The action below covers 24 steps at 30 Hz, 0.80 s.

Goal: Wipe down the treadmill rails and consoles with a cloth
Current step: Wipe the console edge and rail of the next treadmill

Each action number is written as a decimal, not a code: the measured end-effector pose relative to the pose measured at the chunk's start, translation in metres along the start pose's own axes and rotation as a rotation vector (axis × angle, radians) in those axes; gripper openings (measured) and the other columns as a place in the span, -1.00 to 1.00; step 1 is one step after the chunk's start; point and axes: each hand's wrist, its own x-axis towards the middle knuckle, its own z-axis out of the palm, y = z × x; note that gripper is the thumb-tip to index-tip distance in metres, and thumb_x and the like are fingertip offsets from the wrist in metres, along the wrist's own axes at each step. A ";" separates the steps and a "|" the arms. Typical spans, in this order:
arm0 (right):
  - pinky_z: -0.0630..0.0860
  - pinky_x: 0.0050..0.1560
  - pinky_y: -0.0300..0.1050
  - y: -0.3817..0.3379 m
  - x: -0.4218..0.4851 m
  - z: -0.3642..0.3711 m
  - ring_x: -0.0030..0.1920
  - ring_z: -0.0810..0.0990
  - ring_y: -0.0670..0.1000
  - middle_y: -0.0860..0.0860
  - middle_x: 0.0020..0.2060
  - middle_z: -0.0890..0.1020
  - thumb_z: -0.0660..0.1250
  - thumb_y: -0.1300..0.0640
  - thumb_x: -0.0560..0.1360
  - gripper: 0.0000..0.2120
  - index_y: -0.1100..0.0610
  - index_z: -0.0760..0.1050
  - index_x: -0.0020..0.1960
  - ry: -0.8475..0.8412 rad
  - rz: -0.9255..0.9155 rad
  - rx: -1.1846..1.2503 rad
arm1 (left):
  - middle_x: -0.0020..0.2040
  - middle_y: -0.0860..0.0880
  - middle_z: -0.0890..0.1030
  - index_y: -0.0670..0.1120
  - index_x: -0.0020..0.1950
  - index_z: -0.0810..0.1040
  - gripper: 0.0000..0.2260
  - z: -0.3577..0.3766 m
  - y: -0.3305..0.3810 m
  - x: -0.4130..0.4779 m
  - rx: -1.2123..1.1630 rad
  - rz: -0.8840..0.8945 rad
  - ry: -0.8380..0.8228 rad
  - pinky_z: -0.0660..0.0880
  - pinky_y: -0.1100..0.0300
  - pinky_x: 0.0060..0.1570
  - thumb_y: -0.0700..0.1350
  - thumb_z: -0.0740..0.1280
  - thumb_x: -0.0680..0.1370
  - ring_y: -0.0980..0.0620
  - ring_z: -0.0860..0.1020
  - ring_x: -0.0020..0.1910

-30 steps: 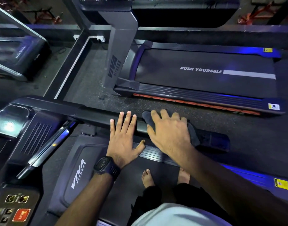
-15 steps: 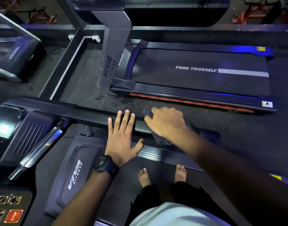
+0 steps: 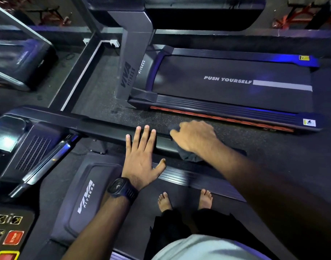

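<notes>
**Cloth bunched under the right fingers on the side rail**

The dark cloth (image 3: 191,157) lies on the black side rail (image 3: 97,126) of the treadmill, under the right hand (image 3: 194,136). The fingers (image 3: 177,133) of that hand are bent at the knuckles and curl down over the cloth, grasping it against the top of the rail. A small fold of the cloth shows just past the fingertips, at the rail's far edge. A larger bunch spills out on the near side, below the wrist.

The left hand (image 3: 142,158) lies flat on the same rail, just beside the right one. Its fingers (image 3: 146,136) are straight, slightly spread and released, holding nothing. Their tips reach the far edge of the rail and the thumb points out toward the cloth. A narrow gap of bare rail separates the two hands, and the cloth does not touch the left fingers. A dark watch (image 3: 121,188) sits on the left wrist.

Below the hands, two bare feet (image 3: 164,201) stand on the belt (image 3: 142,212). The console (image 3: 20,147) lies well away from both sets of fingers, at the left, with a red STOP button (image 3: 13,237). Beyond the fingertips, across a strip of speckled floor (image 3: 161,119), stands a neighbouring treadmill (image 3: 232,91) whose belt reads "PUSH YOURSELF".
</notes>
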 end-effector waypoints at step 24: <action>0.49 0.16 0.15 0.010 -0.017 0.005 0.22 0.56 0.24 0.14 0.24 0.60 0.03 -0.19 0.62 -0.51 0.07 0.48 0.34 0.072 0.172 0.047 | 0.63 -0.15 0.08 -0.15 0.62 0.11 -0.15 0.002 0.009 -0.003 0.012 0.056 -0.014 -0.09 -0.28 0.53 0.25 0.15 0.42 -0.17 -0.05 0.61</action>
